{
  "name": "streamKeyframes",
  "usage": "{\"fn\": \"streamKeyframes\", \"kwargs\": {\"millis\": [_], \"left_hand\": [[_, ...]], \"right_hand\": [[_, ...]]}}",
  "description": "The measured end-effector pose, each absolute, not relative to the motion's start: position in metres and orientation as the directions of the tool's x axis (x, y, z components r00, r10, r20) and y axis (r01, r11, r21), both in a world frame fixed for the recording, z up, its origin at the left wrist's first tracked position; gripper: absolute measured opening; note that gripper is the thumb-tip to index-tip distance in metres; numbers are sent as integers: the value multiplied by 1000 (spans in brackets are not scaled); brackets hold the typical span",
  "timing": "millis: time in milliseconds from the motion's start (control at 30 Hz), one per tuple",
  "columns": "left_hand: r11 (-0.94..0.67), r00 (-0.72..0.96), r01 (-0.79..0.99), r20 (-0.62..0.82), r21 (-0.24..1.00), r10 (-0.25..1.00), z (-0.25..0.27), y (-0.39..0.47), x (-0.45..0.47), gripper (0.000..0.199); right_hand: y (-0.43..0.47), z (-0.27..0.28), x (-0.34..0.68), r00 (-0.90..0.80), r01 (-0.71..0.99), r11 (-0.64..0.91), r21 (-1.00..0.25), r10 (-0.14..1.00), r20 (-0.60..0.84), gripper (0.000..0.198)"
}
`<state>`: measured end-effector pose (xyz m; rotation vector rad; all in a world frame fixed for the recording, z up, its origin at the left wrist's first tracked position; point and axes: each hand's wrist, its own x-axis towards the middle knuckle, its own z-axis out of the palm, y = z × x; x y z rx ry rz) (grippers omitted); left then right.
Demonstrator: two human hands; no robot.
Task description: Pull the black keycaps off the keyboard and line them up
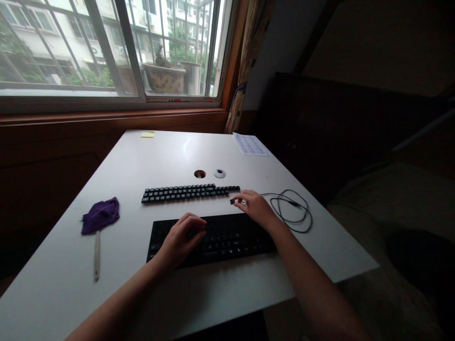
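Note:
A black keyboard lies flat near the front of the white table. My right hand is above its far edge, thumb and fingers pinching a small black keycap. Over the keyboard's left half, my left hand is curled, with thumb and fingertips close together; whatever it may hold is too small to make out. Behind the keyboard, black keycaps stand in several close rows, just beyond the left of my right hand.
A purple cloth and a pale stick-like tool lie at left. The black cable coils at right. Farther back are a cable hole, its round cover, a printed sheet and yellow sticky notes.

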<state>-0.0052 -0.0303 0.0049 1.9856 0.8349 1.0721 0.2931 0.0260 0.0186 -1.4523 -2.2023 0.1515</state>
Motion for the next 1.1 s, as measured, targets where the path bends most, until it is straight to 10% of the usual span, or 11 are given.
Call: {"fn": "streamKeyframes", "kwargs": {"millis": [600, 1100], "left_hand": [[-536, 469, 195, 402, 822, 786, 5, -29, -5, 9], [-532, 500, 193, 384, 824, 776, 7, -31, -6, 11]], "right_hand": [[51, -6, 317, -253, 870, 297, -393, 954, 161, 22], [16, -2, 296, -284, 939, 316, -135, 935, 212, 32]]}}
